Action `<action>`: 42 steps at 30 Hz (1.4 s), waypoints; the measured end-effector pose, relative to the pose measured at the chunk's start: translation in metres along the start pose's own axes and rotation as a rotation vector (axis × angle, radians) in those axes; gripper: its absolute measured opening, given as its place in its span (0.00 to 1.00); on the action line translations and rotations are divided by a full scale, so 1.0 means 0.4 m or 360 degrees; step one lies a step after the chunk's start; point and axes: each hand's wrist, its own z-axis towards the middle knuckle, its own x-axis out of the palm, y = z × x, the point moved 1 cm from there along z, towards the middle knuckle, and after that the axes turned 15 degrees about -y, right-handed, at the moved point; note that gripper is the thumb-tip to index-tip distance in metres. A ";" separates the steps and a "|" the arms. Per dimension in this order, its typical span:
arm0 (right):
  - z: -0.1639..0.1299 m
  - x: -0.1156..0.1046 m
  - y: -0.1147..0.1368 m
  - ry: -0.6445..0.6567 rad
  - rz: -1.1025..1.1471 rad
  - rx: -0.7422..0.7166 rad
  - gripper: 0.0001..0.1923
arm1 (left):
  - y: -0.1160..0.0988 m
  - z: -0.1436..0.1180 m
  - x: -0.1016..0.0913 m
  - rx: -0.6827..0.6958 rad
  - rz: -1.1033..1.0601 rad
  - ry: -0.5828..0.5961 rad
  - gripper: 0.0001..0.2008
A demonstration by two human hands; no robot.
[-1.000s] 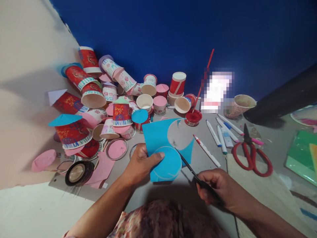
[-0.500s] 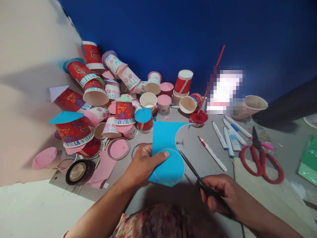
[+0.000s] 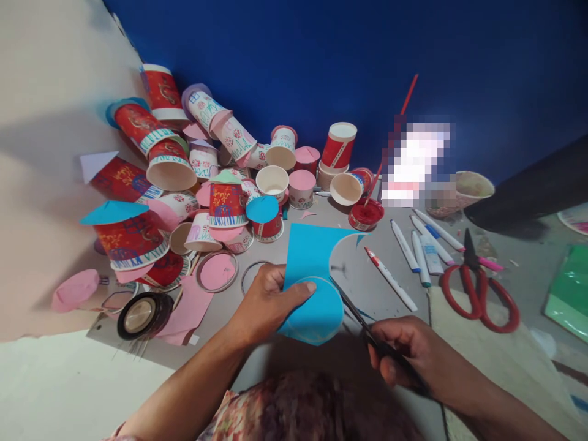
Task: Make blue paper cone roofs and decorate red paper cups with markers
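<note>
My left hand (image 3: 266,304) pinches a sheet of blue paper (image 3: 309,258) with a circle drawn on its lower part, thumb on top. My right hand (image 3: 408,358) grips black scissors (image 3: 362,323), whose blades meet the right edge of the drawn circle. The paper has a rounded notch cut from its right side. Both hands hover just above the grey table (image 3: 358,275).
A heap of decorated paper cups (image 3: 206,177) fills the back left. Tape rolls (image 3: 142,313) and pink paper scraps (image 3: 186,309) lie at the left. Red paint cup with brush (image 3: 366,214), several markers (image 3: 416,251), red scissors (image 3: 480,288) and green paper (image 3: 569,294) sit at the right.
A piece of the blue sheet at the right of the notch has come away since a second ago. The scissor blades have closed in against the circle's edge; the view shifted slightly.
</note>
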 end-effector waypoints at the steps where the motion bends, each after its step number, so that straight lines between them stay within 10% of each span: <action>1: 0.001 -0.001 -0.002 0.0002 0.0000 -0.0003 0.13 | -0.001 0.000 0.000 0.0007 0.0011 0.0003 0.17; 22: -0.001 -0.006 -0.019 -0.0002 -0.0068 0.0050 0.04 | 0.000 0.000 -0.013 -0.0063 0.0086 0.0088 0.20; 42: -0.004 -0.010 -0.016 0.0092 -0.0052 0.0020 0.21 | -0.009 0.002 -0.030 -0.0040 0.0100 0.0305 0.17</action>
